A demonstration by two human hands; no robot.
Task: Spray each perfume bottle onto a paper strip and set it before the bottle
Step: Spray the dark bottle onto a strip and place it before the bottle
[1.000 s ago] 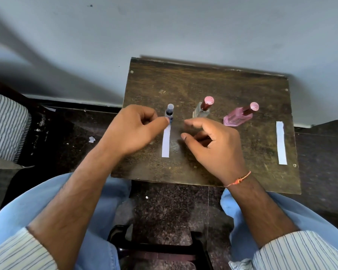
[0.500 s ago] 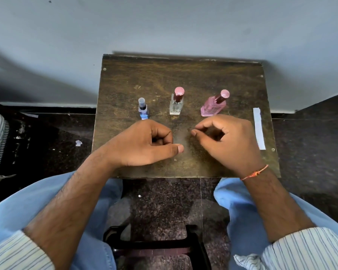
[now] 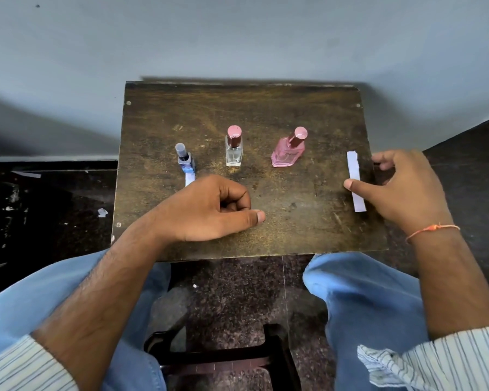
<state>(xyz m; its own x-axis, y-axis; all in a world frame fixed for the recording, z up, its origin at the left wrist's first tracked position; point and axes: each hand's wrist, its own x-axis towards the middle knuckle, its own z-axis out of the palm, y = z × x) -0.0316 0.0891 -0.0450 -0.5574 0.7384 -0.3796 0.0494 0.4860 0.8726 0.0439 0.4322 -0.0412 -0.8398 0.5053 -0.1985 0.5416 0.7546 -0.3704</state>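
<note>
While the left hand [image 3: 209, 210] rested curled and empty on the bench [image 3: 266, 114], the right hand's [image 3: 401, 190] spread fingers [image 3: 350, 184] touched a paper strip [image 3: 355, 182], gripping nothing.

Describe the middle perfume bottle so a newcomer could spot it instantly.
On the dark wooden table, three bottles stand in a row. The middle bottle is a clear, upright rectangle with a pink cap, unlike the small blue bottle and the pink bottle either side.

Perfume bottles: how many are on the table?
3, in a row: small blue glass bottle at left, clear square bottle in the middle, pink glass bottle at right. None seems hidden.
</note>
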